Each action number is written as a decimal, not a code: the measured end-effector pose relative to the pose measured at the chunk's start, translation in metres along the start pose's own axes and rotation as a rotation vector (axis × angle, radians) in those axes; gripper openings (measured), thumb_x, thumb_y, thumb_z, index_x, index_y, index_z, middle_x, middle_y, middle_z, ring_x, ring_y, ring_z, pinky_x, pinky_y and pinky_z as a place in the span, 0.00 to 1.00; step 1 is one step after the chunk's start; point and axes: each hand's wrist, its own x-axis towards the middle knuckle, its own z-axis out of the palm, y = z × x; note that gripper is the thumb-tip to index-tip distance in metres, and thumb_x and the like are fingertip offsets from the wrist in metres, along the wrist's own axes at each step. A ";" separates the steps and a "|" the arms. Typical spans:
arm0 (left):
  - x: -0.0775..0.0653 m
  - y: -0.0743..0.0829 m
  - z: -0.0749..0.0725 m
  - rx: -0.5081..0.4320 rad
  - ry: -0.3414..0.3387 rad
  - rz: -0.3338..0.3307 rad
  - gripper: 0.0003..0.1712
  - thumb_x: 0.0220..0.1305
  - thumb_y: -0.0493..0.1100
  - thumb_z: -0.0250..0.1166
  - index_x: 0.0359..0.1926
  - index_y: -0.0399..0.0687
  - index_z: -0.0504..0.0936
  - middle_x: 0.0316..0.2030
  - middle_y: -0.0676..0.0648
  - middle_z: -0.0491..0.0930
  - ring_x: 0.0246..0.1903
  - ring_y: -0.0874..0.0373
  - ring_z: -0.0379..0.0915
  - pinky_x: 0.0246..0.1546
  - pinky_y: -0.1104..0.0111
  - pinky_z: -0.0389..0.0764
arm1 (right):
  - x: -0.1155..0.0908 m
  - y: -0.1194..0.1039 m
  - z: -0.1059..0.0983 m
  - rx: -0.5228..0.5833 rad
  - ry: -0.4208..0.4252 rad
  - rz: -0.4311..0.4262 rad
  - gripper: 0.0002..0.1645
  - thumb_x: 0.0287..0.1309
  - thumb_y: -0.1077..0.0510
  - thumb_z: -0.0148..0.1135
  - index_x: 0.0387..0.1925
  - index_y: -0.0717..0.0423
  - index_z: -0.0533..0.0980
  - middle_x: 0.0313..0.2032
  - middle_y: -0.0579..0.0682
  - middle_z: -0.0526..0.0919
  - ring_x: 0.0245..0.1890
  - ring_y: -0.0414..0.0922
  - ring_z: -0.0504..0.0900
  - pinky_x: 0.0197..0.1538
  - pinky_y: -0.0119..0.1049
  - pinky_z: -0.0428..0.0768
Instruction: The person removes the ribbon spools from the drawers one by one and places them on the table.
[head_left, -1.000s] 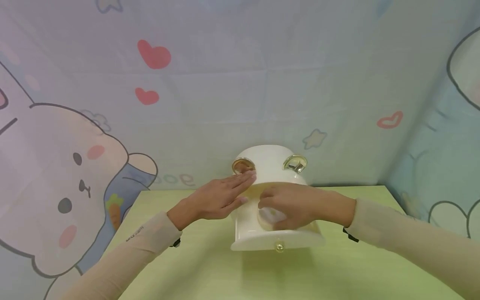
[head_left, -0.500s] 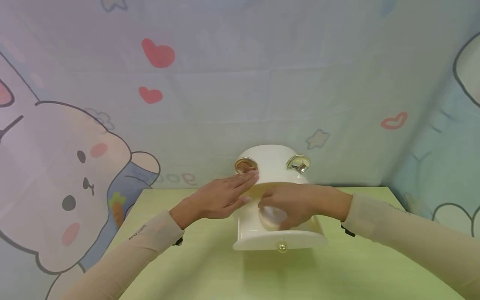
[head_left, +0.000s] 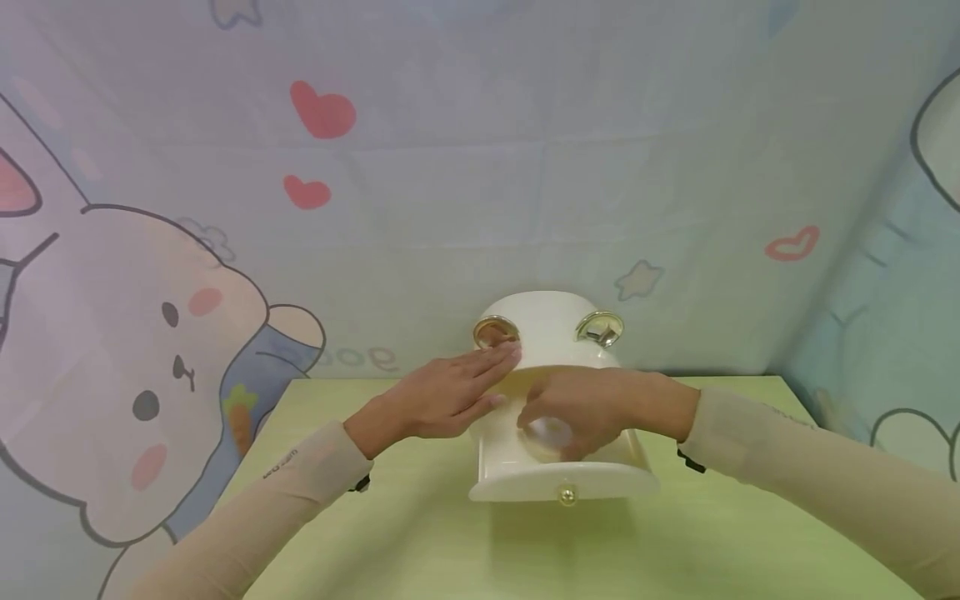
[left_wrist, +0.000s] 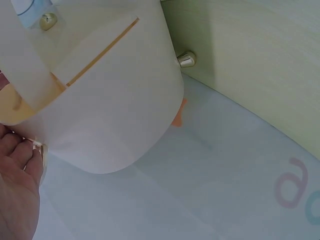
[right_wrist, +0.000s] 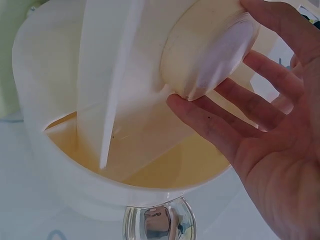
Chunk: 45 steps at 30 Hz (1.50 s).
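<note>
A glossy white cabinet [head_left: 547, 321] with a rounded top stands on the table, its white drawer [head_left: 510, 482] pulled out toward me. In the drawer, my right hand [head_left: 600, 404] grips a round cream-coloured, jar-like thing [right_wrist: 176, 47] with a pale lilac face. The right wrist view shows thumb and fingers spread around its rim. My left hand [head_left: 442, 396] rests its straight fingers on the cabinet's front left, beside a gold ring [head_left: 496, 332]. In the left wrist view, that hand [left_wrist: 20, 185] touches the cabinet's edge. The round thing's underside is hidden.
Another gold ring [head_left: 600, 328] sits on the cabinet's right. A gold knob [head_left: 567, 495] projects from the drawer front. The pale green table [head_left: 405, 533] meets a printed cloth backdrop [head_left: 450, 208] behind and at the sides.
The scene shifts slightly right in the head view. The right hand's grip on the round thing turns a little, and less of its pale face shows. The left hand stays against the cabinet.
</note>
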 end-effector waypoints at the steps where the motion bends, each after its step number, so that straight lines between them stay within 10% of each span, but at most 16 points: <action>1: 0.000 0.000 0.000 0.001 -0.001 0.001 0.37 0.85 0.56 0.44 0.85 0.47 0.49 0.85 0.46 0.50 0.83 0.51 0.52 0.77 0.55 0.69 | 0.000 0.000 0.000 -0.002 0.001 -0.001 0.29 0.53 0.55 0.78 0.58 0.54 0.83 0.51 0.50 0.88 0.48 0.45 0.84 0.58 0.41 0.83; 45: 0.002 0.000 0.002 -0.012 -0.021 -0.014 0.38 0.85 0.57 0.43 0.85 0.47 0.46 0.85 0.46 0.47 0.84 0.51 0.50 0.80 0.56 0.64 | -0.028 -0.010 -0.022 0.017 0.039 0.089 0.33 0.52 0.53 0.80 0.61 0.51 0.82 0.53 0.50 0.86 0.43 0.42 0.85 0.51 0.41 0.85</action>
